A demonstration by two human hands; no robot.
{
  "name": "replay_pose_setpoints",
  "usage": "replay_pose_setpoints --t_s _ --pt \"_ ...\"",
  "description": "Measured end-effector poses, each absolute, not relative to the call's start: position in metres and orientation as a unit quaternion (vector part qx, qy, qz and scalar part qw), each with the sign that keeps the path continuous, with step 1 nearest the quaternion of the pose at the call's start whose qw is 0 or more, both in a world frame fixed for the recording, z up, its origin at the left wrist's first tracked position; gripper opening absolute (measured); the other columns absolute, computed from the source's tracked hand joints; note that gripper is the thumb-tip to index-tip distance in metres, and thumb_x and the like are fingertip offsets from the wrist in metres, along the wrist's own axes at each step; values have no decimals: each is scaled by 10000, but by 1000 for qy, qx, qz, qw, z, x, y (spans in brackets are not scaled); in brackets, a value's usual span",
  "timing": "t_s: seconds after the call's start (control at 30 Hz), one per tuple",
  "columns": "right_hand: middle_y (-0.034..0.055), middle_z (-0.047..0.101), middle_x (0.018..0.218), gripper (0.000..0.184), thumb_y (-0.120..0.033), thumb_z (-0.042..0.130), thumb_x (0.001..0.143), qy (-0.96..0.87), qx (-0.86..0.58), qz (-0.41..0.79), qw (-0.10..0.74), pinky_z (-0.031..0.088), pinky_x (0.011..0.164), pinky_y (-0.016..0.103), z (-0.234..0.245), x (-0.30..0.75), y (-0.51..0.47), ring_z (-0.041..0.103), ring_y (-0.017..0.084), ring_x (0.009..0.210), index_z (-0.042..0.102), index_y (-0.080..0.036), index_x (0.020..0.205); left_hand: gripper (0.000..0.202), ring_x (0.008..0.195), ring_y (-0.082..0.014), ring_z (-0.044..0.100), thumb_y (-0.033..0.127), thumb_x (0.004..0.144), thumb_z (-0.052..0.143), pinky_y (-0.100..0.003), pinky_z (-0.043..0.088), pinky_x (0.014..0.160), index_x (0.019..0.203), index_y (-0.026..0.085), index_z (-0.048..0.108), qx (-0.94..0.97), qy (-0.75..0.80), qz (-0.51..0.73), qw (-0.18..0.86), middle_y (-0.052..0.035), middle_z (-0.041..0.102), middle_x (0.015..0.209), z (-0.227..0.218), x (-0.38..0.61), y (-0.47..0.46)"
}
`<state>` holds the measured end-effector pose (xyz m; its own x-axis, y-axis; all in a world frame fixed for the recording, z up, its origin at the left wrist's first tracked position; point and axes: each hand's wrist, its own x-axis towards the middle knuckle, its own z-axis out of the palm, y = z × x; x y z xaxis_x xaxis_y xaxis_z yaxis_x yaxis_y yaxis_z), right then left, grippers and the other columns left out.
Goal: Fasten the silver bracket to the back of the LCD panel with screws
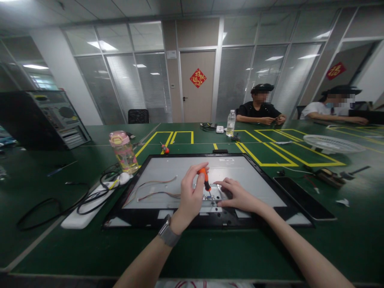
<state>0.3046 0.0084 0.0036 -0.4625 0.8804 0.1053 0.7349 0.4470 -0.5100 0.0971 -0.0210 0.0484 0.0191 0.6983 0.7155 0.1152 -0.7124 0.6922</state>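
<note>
A screwdriver [206,178] with an orange and black handle is gripped in my left hand [192,188], its shaft slanting down. Its tip meets a small metal bracket [216,193] near the lower middle of the flat panel. The panel [168,164] looks like the back of a monitor, grey with a black frame, lying flat in front of me. My right hand [235,195] rests at the bracket's right side, thumb and fingers apart; my fingers partly cover the bracket. Thin wires [153,195] run leftward across the panel from behind my left hand.
Left of the panel are a white power strip [87,206] with black cables and a pink-lidded bottle [123,150]. A black tray-like strip [303,197] lies to the right. Farther back stand a water bottle [231,123] and a computer case [57,116]. Two people sit across the table.
</note>
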Motion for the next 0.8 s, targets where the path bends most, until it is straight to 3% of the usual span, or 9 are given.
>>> replay_pose_setpoints --t_s 0.17,0.37,0.57,0.7,0.8 --pt "66 546 1038 666 -516 745 725 -830 -490 197 177 417 906 415 4 305 9 523 272 965 542 -269 1309 114 876 -163 583 225 871 610 -290 461 826 932 223 707 654 321 651 211 -31 581 917 48 98 -19" --pt "68 545 1044 657 -510 737 737 -831 -489 199 178 417 906 408 5 305 8 525 272 970 541 -263 1314 252 931 -171 621 230 944 447 -295 484 832 1058 181 666 613 328 646 315 -64 657 976 51 95 -13" --pt "73 542 1044 659 -512 731 742 -830 -490 199 177 416 920 418 5 305 8 518 274 974 536 -260 1319 170 825 -153 594 264 885 575 -273 486 764 964 201 712 620 350 652 259 -37 594 900 51 94 -11" --pt "67 538 1068 660 -525 727 740 -829 -489 201 181 414 929 418 2 306 9 519 273 987 531 -280 1321 260 938 -179 621 231 953 448 -312 474 856 1087 195 667 625 334 645 286 -61 648 961 51 93 -13" --pt "67 544 1062 657 -524 728 741 -832 -487 197 180 418 919 410 0 306 9 523 270 982 535 -273 1316 236 970 -184 610 244 944 475 -314 466 877 1016 204 697 631 328 648 272 -63 645 990 50 93 -13"
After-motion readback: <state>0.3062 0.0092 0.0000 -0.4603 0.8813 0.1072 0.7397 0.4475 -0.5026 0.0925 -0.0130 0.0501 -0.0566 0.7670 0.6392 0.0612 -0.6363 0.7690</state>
